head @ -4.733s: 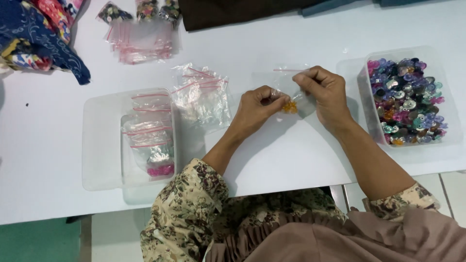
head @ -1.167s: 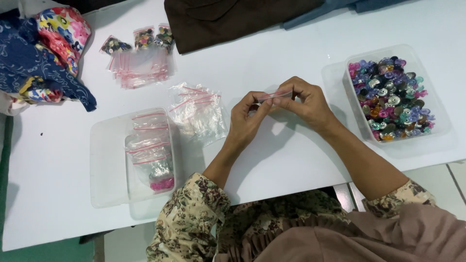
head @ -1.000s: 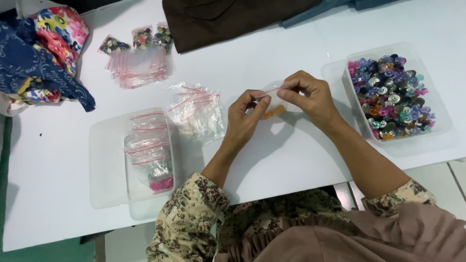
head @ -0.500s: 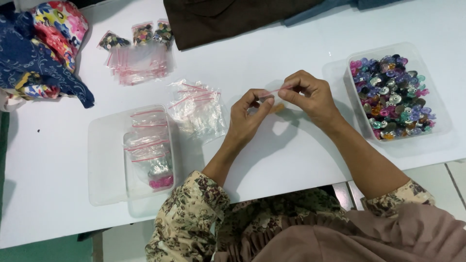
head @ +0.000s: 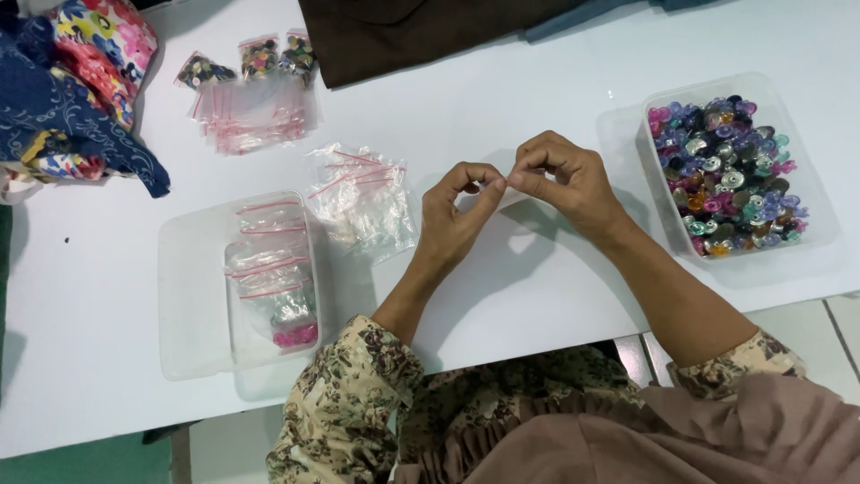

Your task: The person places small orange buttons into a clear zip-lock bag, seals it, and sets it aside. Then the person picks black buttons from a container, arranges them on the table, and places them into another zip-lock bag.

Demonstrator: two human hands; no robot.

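At the far left edge of the white worktop (head: 537, 296) lies a heap of patterned cloth (head: 76, 90), dark blue and floral. To its right, still far, is a fanned stack of small clear zip bags (head: 255, 112) with pink seal strips, three filled ones at its far edge. Nearer, a shallow clear tray (head: 193, 296) holds more bags, one with pink pieces at the bottom. A loose pile of empty bags (head: 363, 197) sits just right of it. In the middle, the left hand (head: 457, 220) and right hand (head: 564, 184) meet fingertip to fingertip, each pinching the top edge of a small clear bag (head: 512, 199) that is barely visible between them. At the far right stands a clear tub of coloured buttons (head: 726, 175). The likely slip, as I judge it, is an uneven pinch: the seal could stay partly open and let the contents spill.
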